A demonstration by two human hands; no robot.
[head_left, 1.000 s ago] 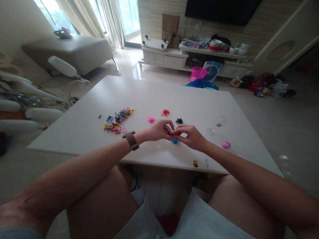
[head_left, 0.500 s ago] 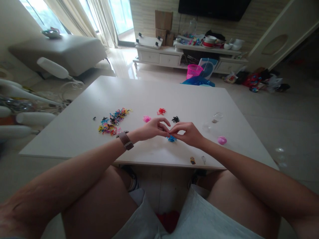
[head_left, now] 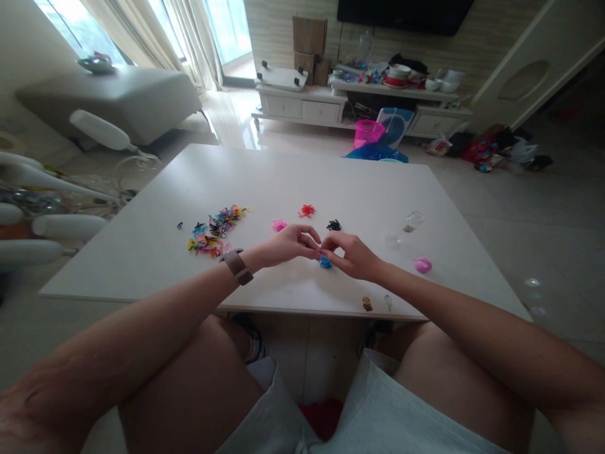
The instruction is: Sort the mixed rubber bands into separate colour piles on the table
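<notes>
My left hand, with a brown-strapped watch on its wrist, pinches with thumb and fingertips above the white table. Tip to tip with it, my right hand is also closed in a pinch. Between the fingertips shows a tiny purplish strand, which looks like a small rubber band; the fingers hide most of it. Right below lies a blue pile of small rubber bands. Pink, red and black piles lie just beyond my hands.
A mixed heap of coloured bands spreads at the left. On the right are a clear plastic container and a pink lump. A minion figure and a small clear piece lie near the front edge.
My right hand's fingers have curled and shifted slightly, and the purplish strand now shows between the fingertips. My left hand stays nearly in place.
</notes>
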